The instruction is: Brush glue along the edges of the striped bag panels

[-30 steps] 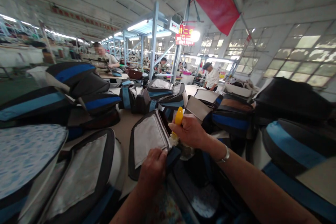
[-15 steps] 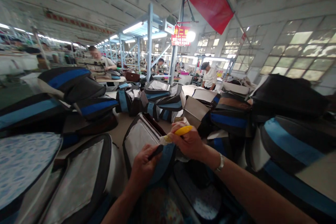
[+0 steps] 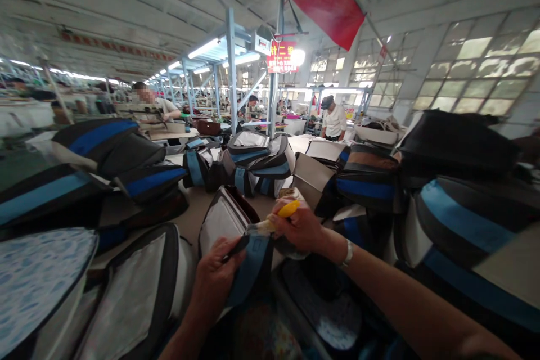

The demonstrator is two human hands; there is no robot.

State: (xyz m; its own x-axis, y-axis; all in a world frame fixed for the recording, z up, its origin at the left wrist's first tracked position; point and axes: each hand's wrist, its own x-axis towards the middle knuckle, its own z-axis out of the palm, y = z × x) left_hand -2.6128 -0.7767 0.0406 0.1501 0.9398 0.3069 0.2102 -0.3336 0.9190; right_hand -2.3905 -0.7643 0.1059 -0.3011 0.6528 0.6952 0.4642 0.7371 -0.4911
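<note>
Crowded tabletop (image 3: 193, 209); open bag (image 3: 222, 222), brown lining (image 3: 243, 203) inside.

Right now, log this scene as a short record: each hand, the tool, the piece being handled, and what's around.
Right hand: gripping a yellow-handled brush
Left hand: holding a dark edge of the bag
Brush end: pale, at the bag's edge; contact unclear
Bag colors: whitish, dark, blue
Far left: light-blue patterned piece
Background: person in white shirt
</note>
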